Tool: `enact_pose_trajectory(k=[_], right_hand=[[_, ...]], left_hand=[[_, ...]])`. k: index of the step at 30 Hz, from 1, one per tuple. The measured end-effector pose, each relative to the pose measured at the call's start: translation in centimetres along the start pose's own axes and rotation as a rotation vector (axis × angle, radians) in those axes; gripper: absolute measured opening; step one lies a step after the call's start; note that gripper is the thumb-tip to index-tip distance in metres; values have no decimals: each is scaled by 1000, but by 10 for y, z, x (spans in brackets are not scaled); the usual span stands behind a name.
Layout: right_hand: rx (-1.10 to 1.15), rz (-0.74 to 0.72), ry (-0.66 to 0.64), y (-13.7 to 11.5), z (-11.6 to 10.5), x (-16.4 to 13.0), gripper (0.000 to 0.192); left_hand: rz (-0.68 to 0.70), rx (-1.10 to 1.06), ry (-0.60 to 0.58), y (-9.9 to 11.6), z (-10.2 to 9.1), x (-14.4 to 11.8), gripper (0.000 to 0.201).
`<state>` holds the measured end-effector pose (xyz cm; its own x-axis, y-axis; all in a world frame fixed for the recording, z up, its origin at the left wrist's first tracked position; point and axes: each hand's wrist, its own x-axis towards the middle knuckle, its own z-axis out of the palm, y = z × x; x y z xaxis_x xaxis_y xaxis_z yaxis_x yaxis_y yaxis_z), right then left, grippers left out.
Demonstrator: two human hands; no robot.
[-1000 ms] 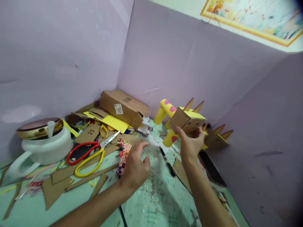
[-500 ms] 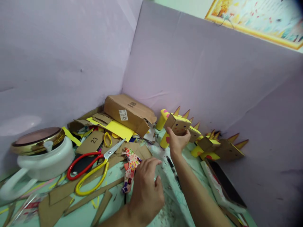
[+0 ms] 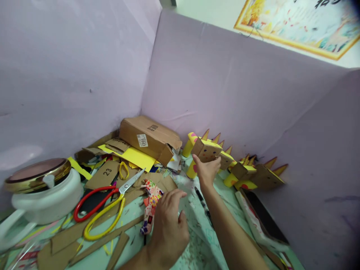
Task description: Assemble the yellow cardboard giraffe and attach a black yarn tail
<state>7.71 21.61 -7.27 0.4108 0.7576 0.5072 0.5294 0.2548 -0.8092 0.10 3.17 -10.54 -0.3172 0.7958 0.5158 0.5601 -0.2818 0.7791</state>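
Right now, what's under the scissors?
The scissors, with one red and one yellow handle, lie on brown cardboard strips and a dark sheet showing through the red loop. The tabletop beneath them is covered.

lilac partition walls (image 3: 225, 78), framed picture (image 3: 298, 26) above

My right hand (image 3: 207, 170) grips a brown cardboard model (image 3: 207, 149) with yellow tops, pink-spotted yellow legs and brown spikes. At nine o'clock of my left hand (image 3: 169, 224) lie red-and-yellow scissors (image 3: 104, 204); just beside it at eleven, a floral paper (image 3: 151, 202). Lilac walls (image 3: 225, 93).
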Motion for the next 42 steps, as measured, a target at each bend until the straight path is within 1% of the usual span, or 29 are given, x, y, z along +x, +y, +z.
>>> enact_pose_trajectory(k=[5, 8, 9, 11, 13, 14, 15, 16, 18, 19, 21, 23, 24, 26, 27, 28, 30, 33, 35, 37, 40, 42], right_hand=[[7, 36, -17, -4, -7, 1, 104], [53, 46, -19, -6, -24, -2, 102], [78, 48, -22, -6, -34, -4, 99], [142, 51, -33, -6, -64, -11, 90], [225, 47, -45, -4, -101, -22, 79], [329, 39, -28, -1, -121, -28, 73], [400, 32, -2, 3, -140, -35, 66], [436, 31, 51, 9, -158, -41, 59], [428, 47, 155, 23, -188, -50, 44], [408, 70, 211, 32, -199, -53, 38], [372, 136, 295, 48, -212, -57, 29], [360, 149, 297, 59, -216, -61, 24], [362, 122, 259, 62, -216, -63, 21], [381, 32, 129, 62, -212, -69, 14], [401, 8, 47, 60, -210, -72, 11], [420, -3, -7, 58, -208, -75, 9], [449, 7, -60, 54, -207, -78, 7], [480, 81, -9, 55, -213, -70, 12], [511, 134, 58, 59, -219, -60, 16], [549, 154, 120, 64, -223, -51, 16], [589, 144, 196, 69, -223, -47, 15], [589, 145, 235, 69, -223, -48, 15]], left_hand=[[23, 42, -2, -2, 1, 0, 41], [36, 61, 5, -1, 0, 0, 40], [46, 68, 9, -1, 0, -1, 40], [77, 83, 5, 0, -1, -1, 37], [128, 100, -16, 1, -2, -2, 31], [164, 110, -26, 2, -2, -3, 27], [205, 122, -31, 3, -3, -3, 24], [246, 133, -25, 4, -4, -3, 22], [308, 141, 8, 8, -5, -3, 19], [323, 135, 25, 9, -6, -3, 18], [319, 102, 31, 12, -7, -3, 14], [281, 63, -1, 15, -7, -3, 9], [249, 48, -25, 16, -6, -3, 8], [171, 25, -71, 19, -5, -4, 6], [134, 15, -89, 21, -5, -5, 6], [103, 7, -100, 23, -5, -5, 6], [61, -7, -83, 26, -6, -4, 4], [12, -7, 14, 26, -9, 1, 5], [-13, 0, 77, 20, -12, 6, 10], [-32, 7, 144, 12, -17, 12, 16], [-35, 71, 286, 5, -30, 20, 21], [-3, 177, 400, 3, -43, 26, 22]])
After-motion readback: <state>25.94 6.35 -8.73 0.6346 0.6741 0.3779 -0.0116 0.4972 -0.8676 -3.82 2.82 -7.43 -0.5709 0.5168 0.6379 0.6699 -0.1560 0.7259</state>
